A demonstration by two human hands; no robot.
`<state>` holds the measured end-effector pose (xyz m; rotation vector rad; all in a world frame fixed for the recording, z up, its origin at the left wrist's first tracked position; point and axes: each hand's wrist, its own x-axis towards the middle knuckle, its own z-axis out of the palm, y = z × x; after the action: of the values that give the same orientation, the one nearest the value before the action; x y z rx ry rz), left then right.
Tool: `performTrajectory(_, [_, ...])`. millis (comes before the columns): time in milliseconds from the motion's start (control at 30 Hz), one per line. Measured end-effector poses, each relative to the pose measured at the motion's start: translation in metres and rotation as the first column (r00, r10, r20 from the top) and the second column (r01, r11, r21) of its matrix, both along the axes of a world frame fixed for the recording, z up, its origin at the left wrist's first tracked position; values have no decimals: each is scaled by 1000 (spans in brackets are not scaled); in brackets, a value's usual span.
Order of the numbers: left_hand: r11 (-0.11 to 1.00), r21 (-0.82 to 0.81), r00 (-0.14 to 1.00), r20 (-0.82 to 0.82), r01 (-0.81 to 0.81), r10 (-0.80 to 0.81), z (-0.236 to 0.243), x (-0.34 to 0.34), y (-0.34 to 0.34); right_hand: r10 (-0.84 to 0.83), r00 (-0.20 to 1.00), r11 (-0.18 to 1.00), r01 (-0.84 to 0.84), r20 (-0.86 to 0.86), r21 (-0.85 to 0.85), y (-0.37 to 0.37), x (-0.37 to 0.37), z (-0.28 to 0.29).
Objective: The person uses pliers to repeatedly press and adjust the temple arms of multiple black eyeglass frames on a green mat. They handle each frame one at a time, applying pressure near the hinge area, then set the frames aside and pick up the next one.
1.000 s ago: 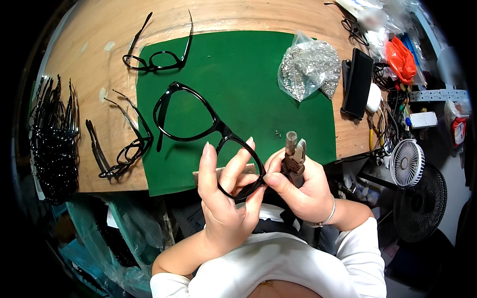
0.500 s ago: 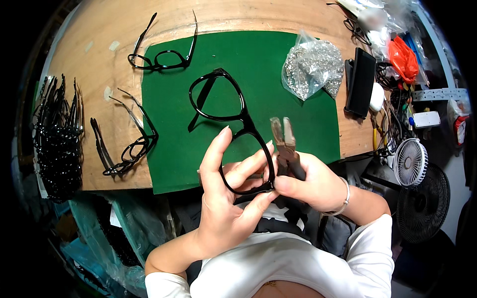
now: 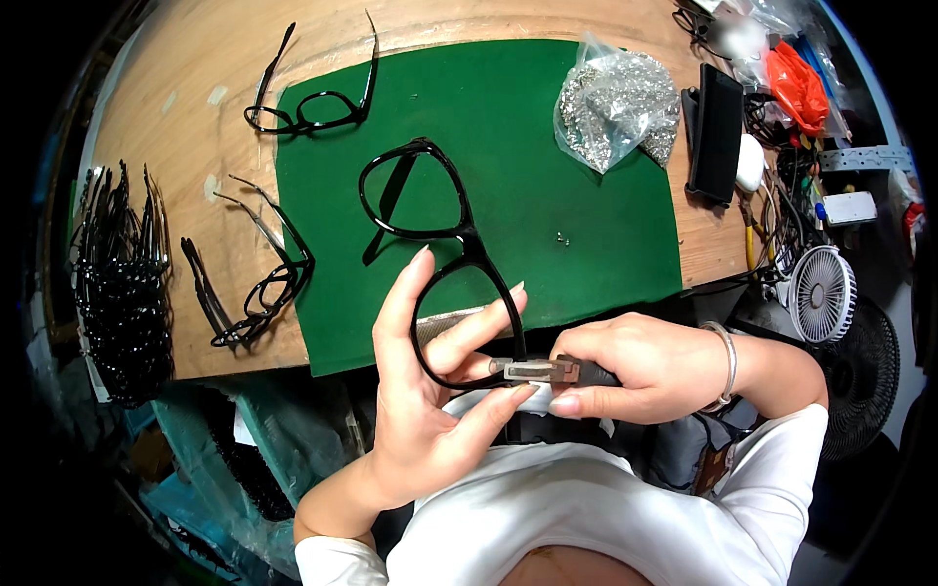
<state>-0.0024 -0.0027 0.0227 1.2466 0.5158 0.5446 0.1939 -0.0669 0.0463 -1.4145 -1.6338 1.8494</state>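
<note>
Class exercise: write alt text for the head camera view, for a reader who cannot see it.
A left hand holds a black glasses frame while the right hand presses pliers against its corner, above a green mat on a wooden table with other frames nearby.

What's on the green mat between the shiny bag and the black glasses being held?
Only two tiny screws lie between the bag and the glasses; otherwise bare green mat, head view.

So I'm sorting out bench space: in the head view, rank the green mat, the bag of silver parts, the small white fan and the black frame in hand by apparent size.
1. green mat
2. black frame, though it is held nearer the camera
3. bag of silver parts
4. small white fan
</note>
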Motion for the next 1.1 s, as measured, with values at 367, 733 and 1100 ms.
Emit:
performTrajectory(367, [986, -154, 994, -97, -56, 41, 7, 7, 0, 43, 984, 998, -34, 173, -53, 9, -1, 0])
performTrajectory(733, [994, -53, 981, -173, -94, 83, -17, -4, -3, -384, 710, 860, 42, 591, 508, -22, 12, -63])
performTrajectory(1100, [917, -393, 993, -113, -70, 27, -13, -9, -9, -549, 629, 823, 295, 550, 485, 19, 32, -86])
